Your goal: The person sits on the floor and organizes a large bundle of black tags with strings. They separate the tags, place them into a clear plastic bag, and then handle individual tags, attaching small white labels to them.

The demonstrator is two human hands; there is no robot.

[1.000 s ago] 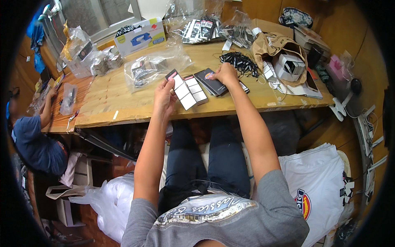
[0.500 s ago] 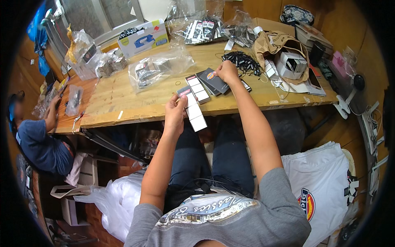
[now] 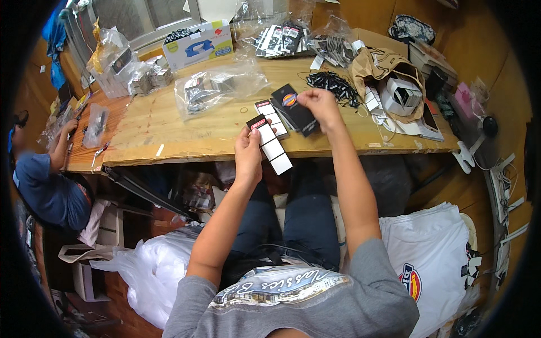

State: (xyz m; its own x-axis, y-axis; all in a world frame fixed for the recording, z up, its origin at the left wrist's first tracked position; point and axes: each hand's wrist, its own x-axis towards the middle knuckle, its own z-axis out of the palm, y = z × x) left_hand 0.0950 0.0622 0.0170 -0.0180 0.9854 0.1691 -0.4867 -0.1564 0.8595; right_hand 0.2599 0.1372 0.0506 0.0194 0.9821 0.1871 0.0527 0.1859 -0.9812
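A person sits at a work table, wearing a grey T-shirt [image 3: 265,312] printed with white script lettering above a small picture. To the right lies a white fabric garment [image 3: 434,242] with a red, blue and orange emblem bearing letters.

The left hand [image 3: 248,155] pinches a black-and-white cardboard strip [image 3: 273,149] by its upper end, just over the table's near edge. The strip has a red lettered label at its head and blank white panels below. Compared with half a second ago, it sits further right, overlapping the view of a similar strip [image 3: 262,106] on the table.

The right hand [image 3: 322,110] closes thumb and fingers on a black rectangular card [image 3: 296,112] with an orange and blue lettered emblem, above the dark cards beside the strips. This hand has come slightly nearer and rightward; the card's lower end is now blurred.

Beyond, on the yellowish wooden table [image 3: 191,135], are a clear plastic bag [image 3: 239,84], a heap of black cords [image 3: 333,84], an open brown paper bag [image 3: 360,67] and a white printed carton [image 3: 186,56] picturing a blue object.
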